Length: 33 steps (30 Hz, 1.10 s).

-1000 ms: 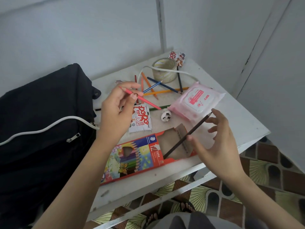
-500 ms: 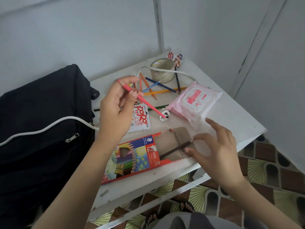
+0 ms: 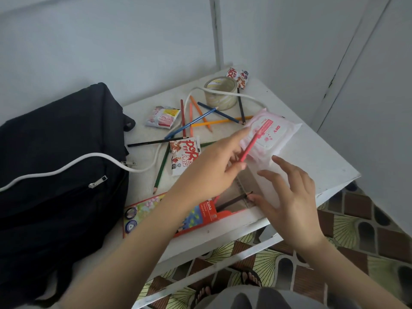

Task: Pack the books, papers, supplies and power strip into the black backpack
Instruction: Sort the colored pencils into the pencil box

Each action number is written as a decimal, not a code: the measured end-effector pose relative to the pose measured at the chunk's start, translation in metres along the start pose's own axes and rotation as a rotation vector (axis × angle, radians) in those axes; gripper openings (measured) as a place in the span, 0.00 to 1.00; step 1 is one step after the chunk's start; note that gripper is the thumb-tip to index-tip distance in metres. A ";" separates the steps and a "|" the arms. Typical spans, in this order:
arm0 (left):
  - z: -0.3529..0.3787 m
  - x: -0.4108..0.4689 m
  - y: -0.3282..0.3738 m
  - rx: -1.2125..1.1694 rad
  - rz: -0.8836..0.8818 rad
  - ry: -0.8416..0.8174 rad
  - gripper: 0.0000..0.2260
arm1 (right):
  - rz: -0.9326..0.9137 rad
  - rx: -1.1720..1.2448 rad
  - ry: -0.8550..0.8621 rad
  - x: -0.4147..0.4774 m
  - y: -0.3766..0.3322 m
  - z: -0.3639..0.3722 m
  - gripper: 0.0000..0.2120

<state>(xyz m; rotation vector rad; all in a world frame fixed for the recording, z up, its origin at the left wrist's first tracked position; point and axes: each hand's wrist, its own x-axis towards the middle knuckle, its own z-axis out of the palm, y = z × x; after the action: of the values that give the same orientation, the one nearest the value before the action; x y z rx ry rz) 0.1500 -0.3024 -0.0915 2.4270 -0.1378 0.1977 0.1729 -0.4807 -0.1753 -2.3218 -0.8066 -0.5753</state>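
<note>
On the white table point(image 3: 312, 166) in the corner, the pencil box point(image 3: 142, 211) is lying flat along the front edge, with its open end turned to the right. The person's left hand point(image 3: 211, 168) is reaching across above the box. It is pinching a red pencil point(image 3: 250, 145) between thumb and fingertips, and the pencil is angling up in front of the pink wipes pack point(image 3: 278, 132). The right hand point(image 3: 289, 204) is hovering over the box's open end with its fingers spread and fairly straight, gripping nothing. Its thumb tip is sitting right at the end of a brown pencil point(image 3: 234, 200) that is poking out of the box. The black backpack point(image 3: 55, 186) is slumping at the table's left end, well apart from both hands. A white cable point(image 3: 66, 168) is trailing across it and on over the tabletop. Behind the hands, loose pencils point(image 3: 191, 123) are lying criss-crossed between a snack packet point(image 3: 185, 156) and a tape roll point(image 3: 220, 94) near the wall.
</note>
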 end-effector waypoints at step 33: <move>0.027 -0.065 -0.046 0.319 0.052 0.169 0.14 | -0.298 0.251 -0.305 0.047 0.001 0.004 0.19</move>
<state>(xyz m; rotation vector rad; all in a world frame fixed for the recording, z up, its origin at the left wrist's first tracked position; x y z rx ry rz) 0.0960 -0.2825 -0.1524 2.7101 -0.0997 0.4793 0.2080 -0.4600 -0.1521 -2.0961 -1.3036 -0.2232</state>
